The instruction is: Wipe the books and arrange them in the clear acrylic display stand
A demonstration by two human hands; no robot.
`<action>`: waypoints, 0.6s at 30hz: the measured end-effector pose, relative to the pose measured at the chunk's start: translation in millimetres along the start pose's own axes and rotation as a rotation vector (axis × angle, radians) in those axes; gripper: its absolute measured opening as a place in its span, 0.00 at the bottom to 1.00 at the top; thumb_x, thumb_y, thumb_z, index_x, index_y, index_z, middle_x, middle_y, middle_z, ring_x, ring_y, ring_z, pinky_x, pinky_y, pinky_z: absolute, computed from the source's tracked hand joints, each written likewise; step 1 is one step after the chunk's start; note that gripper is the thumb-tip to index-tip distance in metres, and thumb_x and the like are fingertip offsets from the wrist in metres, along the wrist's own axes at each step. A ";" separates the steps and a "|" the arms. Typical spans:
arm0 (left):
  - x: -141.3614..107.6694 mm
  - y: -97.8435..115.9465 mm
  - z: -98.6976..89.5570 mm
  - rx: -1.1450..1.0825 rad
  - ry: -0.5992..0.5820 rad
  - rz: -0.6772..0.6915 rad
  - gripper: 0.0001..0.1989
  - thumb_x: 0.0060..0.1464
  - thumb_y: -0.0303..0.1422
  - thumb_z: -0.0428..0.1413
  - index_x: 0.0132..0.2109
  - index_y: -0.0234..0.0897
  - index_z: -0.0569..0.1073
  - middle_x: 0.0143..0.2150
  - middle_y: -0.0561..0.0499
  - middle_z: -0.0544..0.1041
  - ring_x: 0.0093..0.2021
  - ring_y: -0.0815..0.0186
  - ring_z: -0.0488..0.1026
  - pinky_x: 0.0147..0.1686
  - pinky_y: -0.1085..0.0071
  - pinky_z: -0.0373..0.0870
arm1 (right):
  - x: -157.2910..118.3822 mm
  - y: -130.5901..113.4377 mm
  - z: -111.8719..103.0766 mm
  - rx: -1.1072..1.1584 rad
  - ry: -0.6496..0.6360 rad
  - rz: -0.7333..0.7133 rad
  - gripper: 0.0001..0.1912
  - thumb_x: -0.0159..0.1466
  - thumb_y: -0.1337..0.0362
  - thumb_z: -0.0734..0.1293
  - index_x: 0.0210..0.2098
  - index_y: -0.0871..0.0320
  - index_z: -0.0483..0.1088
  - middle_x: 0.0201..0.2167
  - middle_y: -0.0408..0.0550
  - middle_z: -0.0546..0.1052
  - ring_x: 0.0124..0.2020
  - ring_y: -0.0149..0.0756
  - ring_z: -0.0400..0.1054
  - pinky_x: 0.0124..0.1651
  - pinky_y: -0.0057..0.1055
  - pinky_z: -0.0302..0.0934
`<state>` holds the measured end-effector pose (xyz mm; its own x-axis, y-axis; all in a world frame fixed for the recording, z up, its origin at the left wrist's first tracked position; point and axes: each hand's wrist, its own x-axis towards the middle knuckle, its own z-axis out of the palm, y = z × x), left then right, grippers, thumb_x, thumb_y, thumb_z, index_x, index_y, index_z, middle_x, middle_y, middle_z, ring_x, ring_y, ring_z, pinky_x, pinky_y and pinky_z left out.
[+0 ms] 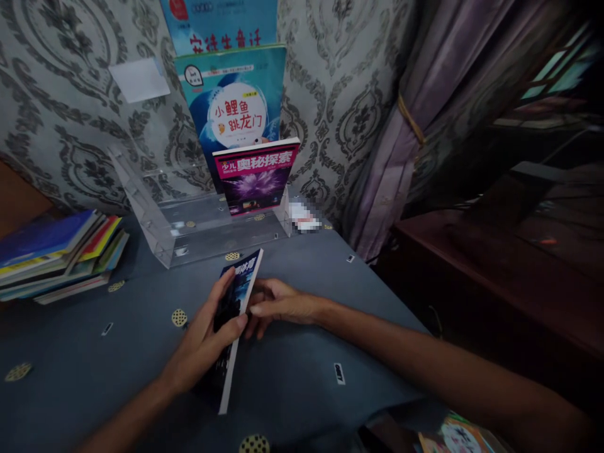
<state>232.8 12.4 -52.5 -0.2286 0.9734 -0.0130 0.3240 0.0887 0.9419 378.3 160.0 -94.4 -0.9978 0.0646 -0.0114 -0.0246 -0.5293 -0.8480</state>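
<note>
A thin dark-blue book (231,314) with white lettering is tilted above the table, its white page edge turned to the right. My left hand (198,340) is closed on it, thumb across the near edge and fingers over the cover. On the book's other side is my right hand (278,305), its fingers loosely bent and apart; the fingertips are close to the book's back, and whether they touch it I cannot tell. Beyond both hands stands a clear plastic rack (217,236). It holds a magenta-and-black book (257,182), with a turquoise book (236,107) and a blue book (226,22) behind.
A stack of books (61,255) lies at the left on the grey-blue table (136,371). Another colourful book (460,434) shows at the bottom right. Patterned wallpaper (340,82) and a purple curtain (391,170) are behind. A dark red surface (472,251) is at the right.
</note>
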 end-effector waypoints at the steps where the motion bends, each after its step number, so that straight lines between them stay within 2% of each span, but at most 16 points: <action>1: -0.1 0.5 -0.8 -0.002 0.009 0.004 0.39 0.57 0.50 0.57 0.71 0.46 0.57 0.73 0.48 0.59 0.73 0.49 0.53 0.70 0.51 0.53 | -0.1 -0.2 -0.5 0.005 -0.002 0.005 0.39 0.52 0.54 0.81 0.56 0.59 0.64 0.37 0.47 0.80 0.32 0.35 0.79 0.36 0.30 0.74; 5: -0.4 0.4 -1.6 0.003 0.041 0.024 0.38 0.57 0.51 0.57 0.70 0.45 0.59 0.72 0.47 0.61 0.73 0.50 0.54 0.70 0.53 0.54 | 0.9 3.4 -4.0 0.030 -0.032 0.018 0.39 0.52 0.53 0.81 0.56 0.59 0.64 0.38 0.48 0.80 0.35 0.37 0.80 0.38 0.32 0.73; 8: -2.7 -2.7 3.9 0.054 0.030 0.014 0.40 0.57 0.51 0.57 0.72 0.44 0.56 0.73 0.46 0.59 0.73 0.49 0.54 0.70 0.51 0.53 | -0.3 6.4 -4.6 0.026 -0.056 0.012 0.38 0.52 0.50 0.80 0.54 0.60 0.66 0.39 0.49 0.80 0.36 0.37 0.79 0.38 0.33 0.73; 13: -8.5 -11.5 16.7 0.278 0.001 0.040 0.45 0.54 0.52 0.59 0.72 0.43 0.54 0.75 0.42 0.55 0.75 0.44 0.45 0.71 0.42 0.39 | -5.5 5.0 -0.3 0.008 0.080 0.016 0.35 0.51 0.53 0.81 0.53 0.57 0.69 0.41 0.46 0.79 0.36 0.30 0.75 0.36 0.25 0.70; 16: -4.2 -17.6 13.4 0.271 -0.008 0.025 0.42 0.55 0.52 0.59 0.71 0.45 0.56 0.74 0.42 0.55 0.75 0.45 0.46 0.71 0.42 0.43 | -5.6 3.8 -0.4 0.021 0.122 0.042 0.31 0.51 0.56 0.81 0.50 0.57 0.71 0.39 0.44 0.79 0.36 0.29 0.74 0.38 0.25 0.70; 18: 4.1 -23.2 5.6 0.247 0.045 0.009 0.40 0.56 0.52 0.57 0.70 0.45 0.57 0.75 0.43 0.54 0.75 0.47 0.46 0.71 0.45 0.44 | -4.9 4.0 -2.3 0.025 0.151 0.039 0.29 0.51 0.58 0.81 0.49 0.57 0.73 0.39 0.44 0.79 0.37 0.30 0.74 0.43 0.28 0.70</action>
<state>229.5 15.5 -76.2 -0.2634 0.9646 0.0153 0.5394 0.1341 0.8313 383.2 159.5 -99.0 -0.9775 0.1694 -0.1255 0.0106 -0.5549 -0.8318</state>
